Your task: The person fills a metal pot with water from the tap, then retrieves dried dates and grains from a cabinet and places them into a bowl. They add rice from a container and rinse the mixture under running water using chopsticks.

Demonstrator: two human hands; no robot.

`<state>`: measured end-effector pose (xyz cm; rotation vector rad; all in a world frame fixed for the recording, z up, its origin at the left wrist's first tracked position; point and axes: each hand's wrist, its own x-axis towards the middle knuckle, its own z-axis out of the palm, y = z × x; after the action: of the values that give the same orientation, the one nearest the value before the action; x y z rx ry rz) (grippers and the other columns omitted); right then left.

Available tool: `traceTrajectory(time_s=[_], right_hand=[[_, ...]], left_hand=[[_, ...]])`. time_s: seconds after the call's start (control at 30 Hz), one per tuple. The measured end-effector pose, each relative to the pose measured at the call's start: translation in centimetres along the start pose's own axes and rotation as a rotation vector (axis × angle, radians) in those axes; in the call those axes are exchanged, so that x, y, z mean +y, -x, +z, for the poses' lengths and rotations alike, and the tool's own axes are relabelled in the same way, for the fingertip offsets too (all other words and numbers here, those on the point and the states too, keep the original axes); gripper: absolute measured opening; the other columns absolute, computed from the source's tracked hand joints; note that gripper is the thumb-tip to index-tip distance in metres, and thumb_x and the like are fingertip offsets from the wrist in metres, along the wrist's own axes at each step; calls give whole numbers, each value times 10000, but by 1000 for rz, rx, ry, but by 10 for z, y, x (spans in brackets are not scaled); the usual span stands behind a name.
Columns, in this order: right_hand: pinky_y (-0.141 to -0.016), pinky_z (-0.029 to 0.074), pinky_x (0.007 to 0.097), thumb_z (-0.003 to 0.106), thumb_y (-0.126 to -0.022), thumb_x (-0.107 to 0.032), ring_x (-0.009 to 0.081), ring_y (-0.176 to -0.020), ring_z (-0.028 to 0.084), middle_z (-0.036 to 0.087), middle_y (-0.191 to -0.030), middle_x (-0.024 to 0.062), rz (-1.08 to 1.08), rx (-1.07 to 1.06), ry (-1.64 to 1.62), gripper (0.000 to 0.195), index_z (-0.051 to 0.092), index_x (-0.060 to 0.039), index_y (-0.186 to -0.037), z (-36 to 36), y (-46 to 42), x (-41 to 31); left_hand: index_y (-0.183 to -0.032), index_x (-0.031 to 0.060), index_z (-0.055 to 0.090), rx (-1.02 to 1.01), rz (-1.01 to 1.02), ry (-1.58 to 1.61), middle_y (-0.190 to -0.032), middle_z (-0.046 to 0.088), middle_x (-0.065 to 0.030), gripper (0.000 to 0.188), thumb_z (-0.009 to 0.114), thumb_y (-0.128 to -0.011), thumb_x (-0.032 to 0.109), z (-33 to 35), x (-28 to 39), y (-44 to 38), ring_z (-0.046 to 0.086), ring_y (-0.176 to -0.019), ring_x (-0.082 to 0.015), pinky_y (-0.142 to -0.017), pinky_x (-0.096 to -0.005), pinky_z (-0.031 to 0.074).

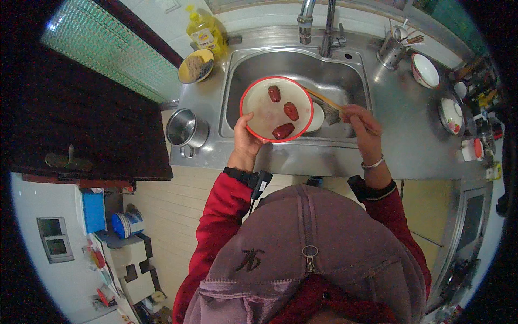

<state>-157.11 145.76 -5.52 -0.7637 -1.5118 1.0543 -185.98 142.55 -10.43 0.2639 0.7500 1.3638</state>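
My left hand (246, 137) grips the near left rim of a shallow bowl with a red rim (261, 99), tilted over the steel sink (340, 75). Printed on its pale surface, or lying on it, are three dark red dates (290, 111); which of these cannot be told. My right hand (364, 119) is closed around thin wooden chopsticks (323, 98), whose far ends pass behind the bowl's right rim. A white dish (316, 119) and a greyish item (332, 113) show partly behind the bowl, in the sink.
A metal mug (188, 131), a yellow bowl with scrubbers (196, 66) and a yellow detergent bottle (204, 34) stand left of the sink. The faucet (305, 24) rises behind it. A utensil holder (391, 50), a white bowl (425, 71) and a lidded bowl (451, 116) are at right.
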Motion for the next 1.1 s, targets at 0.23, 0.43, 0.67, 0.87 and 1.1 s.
traceTrajectory(time_s=[0.23,0.43,0.67,0.87,1.1], right_hand=[[-801,428,264,415,-844,-35,150,-878,534,535,-1038,101,34,-23,-39,195,564,20,-958,1,2,6],[-833,386,253,417,-835,-34,142,-909,513,536,-1041,94,-23,-64,74,190,570,19,-935,1,4,10],[-839,411,260,455,-832,-70,162,-924,529,535,-1041,105,278,87,-222,197,558,23,-972,0,5,14],[-826,447,272,482,-831,-98,182,-913,555,546,-1019,100,354,103,-423,219,540,23,-1004,3,1,19],[-826,440,274,493,-808,-58,181,-938,535,519,-1027,78,226,-121,129,215,534,23,-1003,13,-6,27]], left_hand=[[-1144,48,414,74,55,-50,-1045,519,-121,539,505,-702,342,15,-1,6,552,-872,-272,-511,-363,494],[-1173,53,394,34,37,-22,-1115,483,-124,565,515,-693,325,17,0,6,497,-987,-292,-699,-434,481],[-1183,57,388,13,51,-47,-1138,468,-127,572,514,-687,312,20,0,7,487,-1002,-299,-738,-455,466],[-1202,78,377,8,37,-48,-1166,444,-131,597,523,-677,322,23,-3,7,458,-1031,-316,-775,-492,437],[-1191,67,381,-24,0,-62,-1133,460,-134,592,512,-671,317,21,-7,3,478,-1008,-308,-719,-469,472]])
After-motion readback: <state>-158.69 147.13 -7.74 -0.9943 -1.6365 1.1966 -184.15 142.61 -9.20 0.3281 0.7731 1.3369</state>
